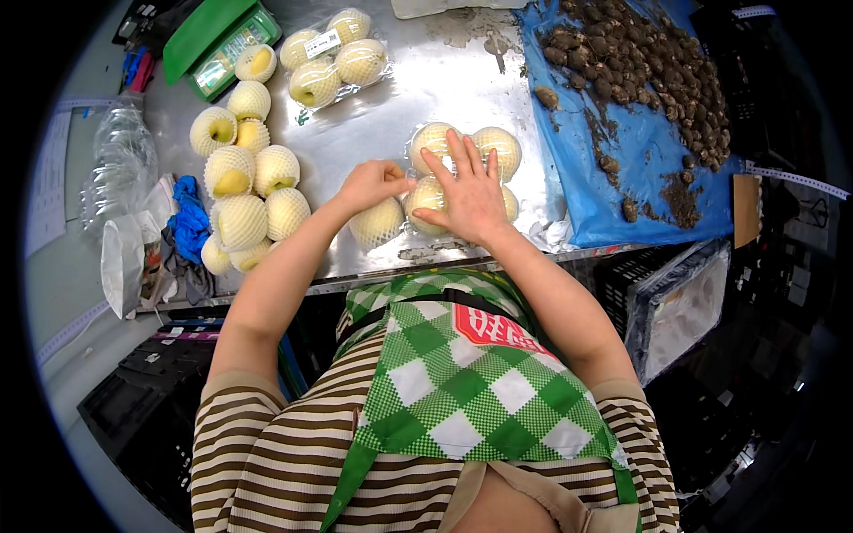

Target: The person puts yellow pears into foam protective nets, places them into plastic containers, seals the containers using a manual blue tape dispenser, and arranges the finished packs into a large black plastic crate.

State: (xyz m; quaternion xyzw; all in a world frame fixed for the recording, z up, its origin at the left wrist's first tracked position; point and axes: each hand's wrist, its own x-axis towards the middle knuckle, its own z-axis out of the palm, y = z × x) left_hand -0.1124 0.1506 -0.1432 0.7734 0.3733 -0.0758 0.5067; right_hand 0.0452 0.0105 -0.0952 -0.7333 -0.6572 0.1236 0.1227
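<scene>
My right hand point(471, 191) lies flat with fingers spread on top of a clear pack of round pale-yellow fruits in white foam nets point(433, 139). Beside the pack's left edge, the fingers of my left hand point(375, 185) are pinched together; whatever they may hold is too small to make out. Just below that hand, a single netted fruit point(378, 224) rests near the table's front edge, close to the pack. Farther back sits another wrapped pack of netted fruits point(360, 64) bearing a white label.
Loose netted fruits point(240, 222) are clustered on the metal table point(355, 129) to the left. Behind them stands a green scale point(222, 53). Clear plastic trays point(120, 160) and a blue cloth point(185, 218) lie far left. Muddy brown tubers point(640, 80) cover a blue sheet point(577, 195) at right.
</scene>
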